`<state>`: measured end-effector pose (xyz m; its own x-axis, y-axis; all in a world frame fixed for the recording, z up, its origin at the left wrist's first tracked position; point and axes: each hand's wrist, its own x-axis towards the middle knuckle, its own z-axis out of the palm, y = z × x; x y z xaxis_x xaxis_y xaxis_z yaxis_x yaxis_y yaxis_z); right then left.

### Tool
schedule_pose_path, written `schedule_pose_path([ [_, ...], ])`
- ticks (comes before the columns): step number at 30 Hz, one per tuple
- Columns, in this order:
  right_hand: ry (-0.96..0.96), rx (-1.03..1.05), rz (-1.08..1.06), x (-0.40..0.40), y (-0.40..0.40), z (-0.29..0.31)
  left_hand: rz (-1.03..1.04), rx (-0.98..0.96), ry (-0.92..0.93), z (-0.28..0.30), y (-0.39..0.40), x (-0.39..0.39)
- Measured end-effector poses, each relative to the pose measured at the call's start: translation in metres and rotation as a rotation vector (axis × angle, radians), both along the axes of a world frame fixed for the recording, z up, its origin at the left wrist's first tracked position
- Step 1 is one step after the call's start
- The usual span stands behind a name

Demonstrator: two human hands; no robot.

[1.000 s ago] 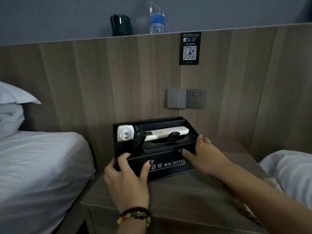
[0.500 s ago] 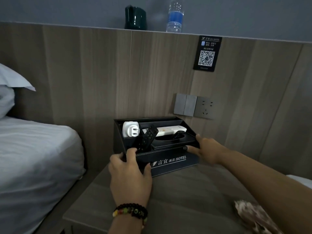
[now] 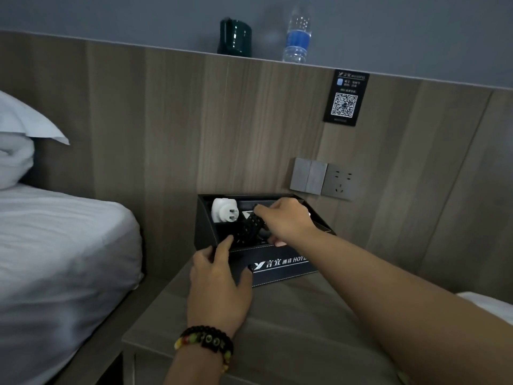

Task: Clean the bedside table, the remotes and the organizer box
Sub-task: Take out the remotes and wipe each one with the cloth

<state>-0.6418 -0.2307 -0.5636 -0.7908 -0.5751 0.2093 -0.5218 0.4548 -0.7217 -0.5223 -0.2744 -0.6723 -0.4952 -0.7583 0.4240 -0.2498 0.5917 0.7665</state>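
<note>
The box (image 3: 280,266) stands at the back edge of the counter (image 3: 291,329), against the wall panel. Inside it, a black remote (image 3: 248,227) leans upright beside a white plug (image 3: 223,211); a white remote is mostly hidden. The remote's top end is pinched by the right hand (image 3: 286,220), grip curled round it. The box's front left corner is held by the left hand (image 3: 219,276), thumb on the front face, fingers hooked over the rim. The step in hand is judged to be emptying the box. The remote is best drawn straight upward, clear of the plug, while the box is kept pressed down so that it is not dragged along.
</note>
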Motion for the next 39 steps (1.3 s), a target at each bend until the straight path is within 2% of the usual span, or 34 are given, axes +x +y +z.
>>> schedule_pose_path([
  [2, -0.207, -0.102, 0.005, 0.003, -0.006, -0.004, -0.068, 0.018, 0.039, 0.0, -0.008, 0.007],
  [4, -0.276, -0.171, -0.006, 0.008, -0.007, -0.004, -0.081, 0.041, 0.102, 0.002, -0.013, 0.015],
  [6, -0.226, -0.247, -0.028, 0.013, -0.004, 0.005, -0.02, 0.01, 0.187, 0.003, -0.014, 0.022],
  [11, 0.045, -0.45, -0.014, 0.028, 0.046, 0.052, 0.085, -0.035, 0.459, 0.009, 0.0, 0.037],
  [14, 0.068, -0.527, 0.011, 0.043, 0.094, 0.054, 0.041, -0.118, 0.534, 0.015, 0.021, 0.038],
  [20, -0.179, -0.663, -0.028, 0.067, 0.169, 0.0, -0.348, -0.374, 0.382, 0.015, 0.085, 0.031],
  [23, -0.28, -0.732, -0.094, 0.069, 0.192, -0.023, -0.538, -0.353, 0.28, 0.004, 0.117, 0.024],
  [25, -0.31, -0.744, -0.134, 0.068, 0.205, -0.031, -0.602, -0.3, 0.234, -0.005, 0.134, 0.018],
  [27, -0.327, -0.732, -0.081, 0.065, 0.22, -0.034, -0.621, -0.278, 0.227, -0.012, 0.148, 0.013],
  [29, -0.36, -0.774, 0.01, 0.059, 0.237, -0.029, -0.637, -0.151, 0.283, -0.015, 0.157, 0.007],
  [31, -0.32, -0.798, 0.027, 0.045, 0.256, -0.026, -0.686, 0.176, 0.347, -0.01, 0.164, 0.0],
  [33, -0.179, -0.738, -0.043, 0.026, 0.274, -0.03, -0.705, 0.499, 0.407, -0.004, 0.166, -0.008],
  [34, -0.051, -0.633, -0.098, 0.015, 0.281, -0.036, -0.691, 0.586, 0.422, -0.001, 0.166, -0.012],
  [36, 0.218, -0.275, -0.154, -0.009, 0.291, -0.056, -0.687, 0.714, 0.425, 0.003, 0.163, -0.021],
  [37, 0.29, -0.105, -0.137, -0.017, 0.294, -0.065, -0.693, 0.772, 0.428, 0.004, 0.162, -0.025],
  [39, 0.278, 0.115, -0.022, -0.028, 0.295, -0.077, -0.706, 0.872, 0.441, 0.003, 0.162, -0.032],
])
